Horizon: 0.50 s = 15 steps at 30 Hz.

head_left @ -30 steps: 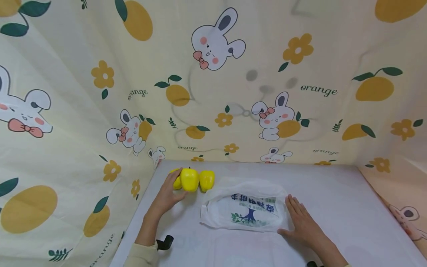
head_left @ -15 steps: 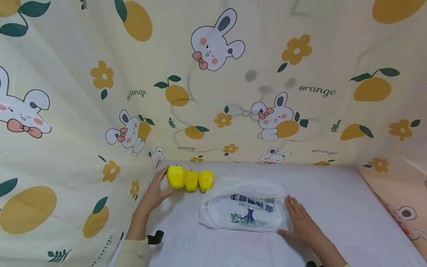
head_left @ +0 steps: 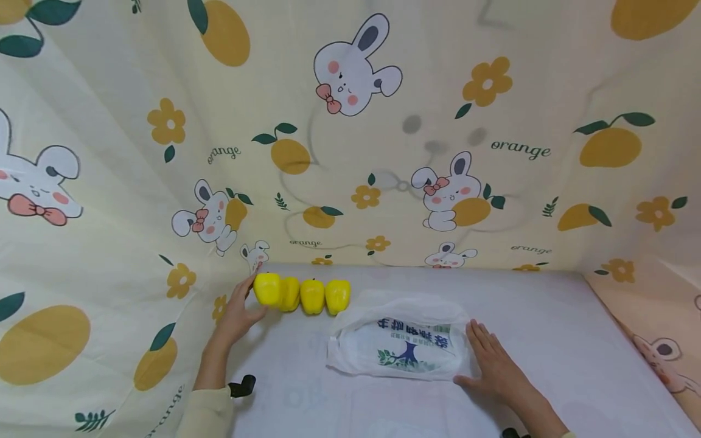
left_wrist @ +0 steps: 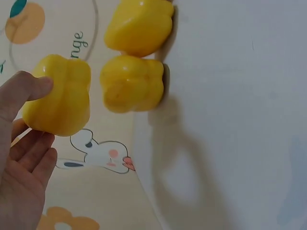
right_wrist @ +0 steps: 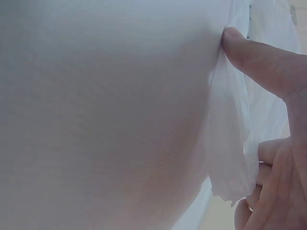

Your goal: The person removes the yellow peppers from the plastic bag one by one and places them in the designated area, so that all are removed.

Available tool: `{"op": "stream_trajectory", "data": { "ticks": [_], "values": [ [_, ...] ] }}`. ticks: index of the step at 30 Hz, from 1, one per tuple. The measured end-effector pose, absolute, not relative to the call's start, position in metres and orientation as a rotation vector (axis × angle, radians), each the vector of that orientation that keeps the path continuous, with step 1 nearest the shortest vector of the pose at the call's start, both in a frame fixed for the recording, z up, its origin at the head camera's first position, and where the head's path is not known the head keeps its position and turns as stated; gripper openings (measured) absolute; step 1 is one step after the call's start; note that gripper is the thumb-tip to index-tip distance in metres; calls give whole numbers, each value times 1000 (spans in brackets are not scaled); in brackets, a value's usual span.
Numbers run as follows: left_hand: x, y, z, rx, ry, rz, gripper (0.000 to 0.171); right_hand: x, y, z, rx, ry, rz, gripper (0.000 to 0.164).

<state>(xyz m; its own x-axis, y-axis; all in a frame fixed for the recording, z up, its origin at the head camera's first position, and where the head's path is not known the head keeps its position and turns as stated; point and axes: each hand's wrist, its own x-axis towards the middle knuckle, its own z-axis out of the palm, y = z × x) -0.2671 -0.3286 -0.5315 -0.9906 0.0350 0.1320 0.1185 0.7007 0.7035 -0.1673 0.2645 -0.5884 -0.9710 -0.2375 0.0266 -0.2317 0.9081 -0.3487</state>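
Observation:
My left hand (head_left: 235, 319) grips a yellow bell pepper (head_left: 268, 289) at the left end of a row of three other yellow bell peppers (head_left: 313, 297). In the left wrist view, the thumb lies on one side of the held pepper (left_wrist: 64, 108) and the fingers on the other, with a gap to the nearest standing pepper (left_wrist: 132, 85). A white plastic bag (head_left: 405, 371) with a printed tree and dark lettering lies flat right of the row. My right hand (head_left: 498, 371) rests against its right edge, fingers straight; in the right wrist view the thumb touches the bag (right_wrist: 230, 158).
The white table (head_left: 547, 328) runs back to a patterned cloth (head_left: 350, 146) with rabbits and oranges. A side cloth (head_left: 126, 304) hangs close to my left hand. Black straps' ends (head_left: 243, 385) stick out at the wrists.
My left hand has carried its bell pepper leftward past the others to the row's left end. My right hand and the plastic bag have stayed in place.

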Motion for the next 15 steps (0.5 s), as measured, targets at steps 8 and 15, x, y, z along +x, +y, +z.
{"op": "stream_trajectory", "data": {
  "ticks": [8, 15],
  "values": [
    [-272, -341, -537, -100, -2817, -1208, 93, -168, 265, -588, -362, 3041, -534, 135],
    [-275, -351, -543, -120, -2825, -1155, 93, -168, 266, -589, -348, 3037, -547, 138]
  ]
}}
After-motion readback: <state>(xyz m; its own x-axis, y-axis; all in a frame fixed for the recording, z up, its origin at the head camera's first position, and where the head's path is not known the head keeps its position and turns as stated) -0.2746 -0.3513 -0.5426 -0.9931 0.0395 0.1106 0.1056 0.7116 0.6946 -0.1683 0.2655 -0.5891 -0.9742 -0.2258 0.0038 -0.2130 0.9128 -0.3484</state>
